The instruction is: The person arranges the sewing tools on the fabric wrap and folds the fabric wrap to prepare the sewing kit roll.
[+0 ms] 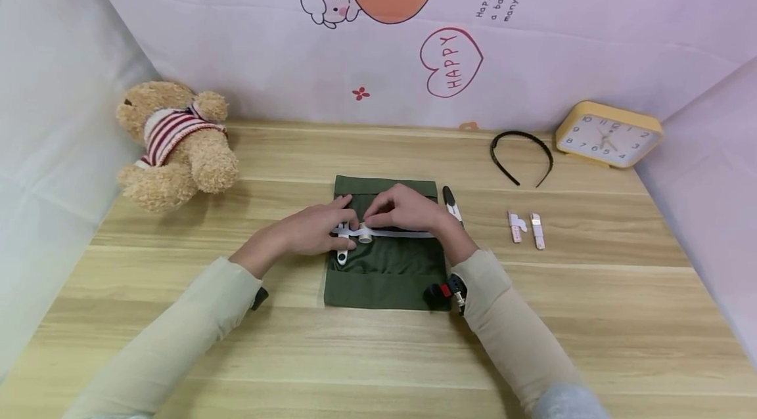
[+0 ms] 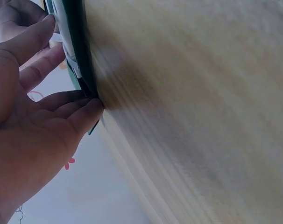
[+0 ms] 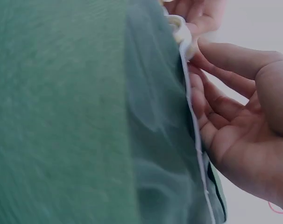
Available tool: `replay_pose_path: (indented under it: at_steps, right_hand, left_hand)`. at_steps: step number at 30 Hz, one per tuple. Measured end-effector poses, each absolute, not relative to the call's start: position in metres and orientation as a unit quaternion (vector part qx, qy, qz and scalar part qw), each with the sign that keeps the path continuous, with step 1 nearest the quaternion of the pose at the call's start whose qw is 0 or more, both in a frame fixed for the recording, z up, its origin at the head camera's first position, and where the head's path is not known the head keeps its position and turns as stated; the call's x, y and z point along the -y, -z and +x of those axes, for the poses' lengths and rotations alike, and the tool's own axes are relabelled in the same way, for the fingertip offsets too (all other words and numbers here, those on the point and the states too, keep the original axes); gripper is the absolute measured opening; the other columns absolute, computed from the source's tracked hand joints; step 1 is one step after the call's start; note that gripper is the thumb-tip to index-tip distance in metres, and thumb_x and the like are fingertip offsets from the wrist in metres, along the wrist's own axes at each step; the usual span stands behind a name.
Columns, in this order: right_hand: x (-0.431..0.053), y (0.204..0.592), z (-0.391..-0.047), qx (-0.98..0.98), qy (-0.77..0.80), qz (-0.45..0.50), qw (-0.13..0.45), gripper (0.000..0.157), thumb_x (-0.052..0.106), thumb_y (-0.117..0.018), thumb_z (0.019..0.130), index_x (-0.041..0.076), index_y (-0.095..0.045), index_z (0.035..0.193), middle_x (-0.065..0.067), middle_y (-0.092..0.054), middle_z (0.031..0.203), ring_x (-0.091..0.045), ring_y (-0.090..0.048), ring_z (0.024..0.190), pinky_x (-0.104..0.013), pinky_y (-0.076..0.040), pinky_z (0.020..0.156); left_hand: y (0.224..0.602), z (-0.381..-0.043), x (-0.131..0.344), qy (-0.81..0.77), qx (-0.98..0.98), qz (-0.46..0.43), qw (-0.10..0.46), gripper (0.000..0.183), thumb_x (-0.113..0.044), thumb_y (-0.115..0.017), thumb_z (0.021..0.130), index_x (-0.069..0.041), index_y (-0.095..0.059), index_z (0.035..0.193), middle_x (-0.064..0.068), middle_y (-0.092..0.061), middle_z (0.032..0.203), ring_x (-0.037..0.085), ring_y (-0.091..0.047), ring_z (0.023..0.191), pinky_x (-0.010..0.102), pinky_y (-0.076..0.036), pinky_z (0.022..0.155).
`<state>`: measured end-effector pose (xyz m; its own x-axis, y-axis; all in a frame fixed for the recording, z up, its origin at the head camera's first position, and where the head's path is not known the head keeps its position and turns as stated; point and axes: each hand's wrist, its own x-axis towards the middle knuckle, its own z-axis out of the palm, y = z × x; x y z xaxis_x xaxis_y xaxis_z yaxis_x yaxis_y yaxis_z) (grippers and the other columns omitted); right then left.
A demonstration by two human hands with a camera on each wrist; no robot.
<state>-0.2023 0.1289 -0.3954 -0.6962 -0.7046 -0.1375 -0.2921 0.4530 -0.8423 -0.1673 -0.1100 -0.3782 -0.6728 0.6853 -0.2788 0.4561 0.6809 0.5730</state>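
A dark green cloth (image 1: 384, 291) lies on the bench (image 1: 355, 360), a white strap (image 1: 405, 234) running across its middle. The small pale roll (image 1: 365, 238) sits at that strap, left of the cloth's centre, and the right hand (image 1: 408, 209) has its grip closed on the roll between thumb and forefinger. The left hand (image 1: 313, 230) reaches over the cloth's left side with its grip unclosed, thumb and forefinger apart, other fingers on the cloth. Beneath it a white stick (image 1: 342, 257) stands crosswise to the strap, near the cloth's left edge.

Just beside the cloth's right edge lies a marker (image 1: 454, 205); farther right of it are two small clips (image 1: 537, 230). Beyond the cloth, to the right, are a headband (image 1: 520, 134) and a yellow clock (image 1: 612, 136); beyond it to the left, a teddy bear (image 1: 201, 156).
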Motion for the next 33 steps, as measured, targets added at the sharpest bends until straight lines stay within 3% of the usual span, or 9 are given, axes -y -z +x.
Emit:
replay_pose_path:
  at_steps: [9,21,26,33]
  right_hand:
    - [-0.156,0.382,-0.193,-0.834,0.462,-0.231,0.197,0.026,0.015,-0.07,0.097,0.001,-0.073,0.119,-0.008,-0.072,0.11,-0.022,-0.065,0.095,-0.036,-0.053,0.082]
    - [-0.201,0.377,-0.181,-0.84,0.497,-0.162,0.147,0.031,0.017,-0.068,0.099,-0.002,-0.069,0.123,-0.013,-0.068,0.113,-0.028,-0.064,0.094,-0.042,-0.055,0.08]
    - [-0.217,0.376,-0.179,-0.839,0.509,-0.129,0.142,0.031,0.016,-0.067,0.1,-0.002,-0.067,0.125,-0.016,-0.067,0.113,-0.033,-0.063,0.094,-0.04,-0.055,0.079]
    - [-0.233,0.381,-0.178,-0.854,0.499,-0.086,0.117,0.032,0.019,-0.069,0.098,-0.002,-0.068,0.123,-0.018,-0.068,0.113,-0.03,-0.065,0.093,-0.034,-0.057,0.076]
  left_hand:
    - [0.376,-0.17,0.106,-0.231,-0.895,0.318,0.21,0.028,-0.029,-0.072,0.097,-0.011,-0.066,0.118,0.019,-0.035,0.16,0.035,-0.037,0.145,0.048,-0.036,0.113]
    - [0.373,-0.174,0.095,-0.232,-0.891,0.336,0.198,0.036,-0.034,-0.072,0.096,-0.012,-0.065,0.124,0.016,-0.037,0.159,0.031,-0.028,0.15,0.048,-0.028,0.119]
    - [0.377,-0.177,0.094,-0.236,-0.883,0.354,0.2,0.04,-0.034,-0.071,0.097,-0.011,-0.064,0.129,0.014,-0.039,0.159,0.03,-0.026,0.151,0.046,-0.025,0.12]
    - [0.378,-0.179,0.089,-0.232,-0.873,0.371,0.216,0.046,-0.033,-0.069,0.099,-0.009,-0.06,0.138,0.014,-0.037,0.16,0.03,-0.024,0.152,0.047,-0.024,0.12]
